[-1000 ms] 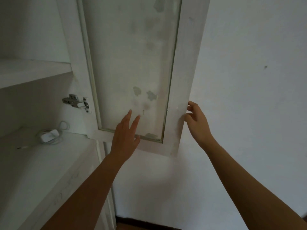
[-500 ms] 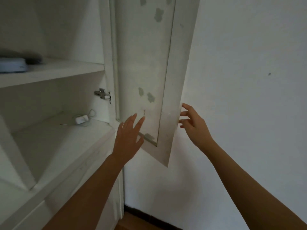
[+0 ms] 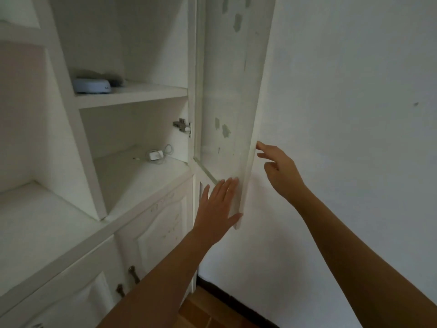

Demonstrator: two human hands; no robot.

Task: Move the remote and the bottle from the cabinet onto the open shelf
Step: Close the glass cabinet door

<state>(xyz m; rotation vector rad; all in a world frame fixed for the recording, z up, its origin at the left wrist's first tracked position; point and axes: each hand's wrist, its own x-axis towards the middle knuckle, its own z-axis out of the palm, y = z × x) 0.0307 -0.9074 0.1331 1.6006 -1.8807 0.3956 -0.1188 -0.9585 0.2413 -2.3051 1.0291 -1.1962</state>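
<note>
Neither remote nor bottle can be made out in the cabinet (image 3: 132,95). Its glass door (image 3: 227,110), at 12 o'clock, has been swung wider than a second ago. Left hand (image 3: 217,209) and right hand (image 3: 281,171) are spread flat, holding nothing, so retrieval has not begun.

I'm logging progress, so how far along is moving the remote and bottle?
Done: the glass cabinet door stands open. In hand: left hand flat on it, right hand at its edge, both empty. Left: everything; no remote or bottle shows, only a charger and round device.
</note>
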